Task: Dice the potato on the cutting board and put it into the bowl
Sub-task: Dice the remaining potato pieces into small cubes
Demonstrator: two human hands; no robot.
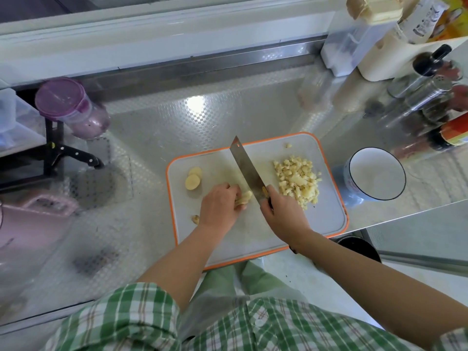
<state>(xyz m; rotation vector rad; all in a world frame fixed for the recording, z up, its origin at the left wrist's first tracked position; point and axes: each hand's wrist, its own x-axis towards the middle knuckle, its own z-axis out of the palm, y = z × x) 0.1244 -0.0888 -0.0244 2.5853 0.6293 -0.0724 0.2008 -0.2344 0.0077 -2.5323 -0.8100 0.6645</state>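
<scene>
The cutting board lies on the desk, with the bowl just right of it. On the board, the diced potato is heaped at the right and two potato slices lie at the left. The cleaver stands between them, and potato strips lie just left of its blade. A jar stands behind, far left.

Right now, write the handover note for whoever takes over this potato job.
Left hand holds potato strips down on the cutting board.
Right hand grips the knife, blade beside the strips.
Done: a pile of dice on the board's right side.
To do: dice the strips and two slices, then move everything into the bowl, empty, right of the board.
</scene>
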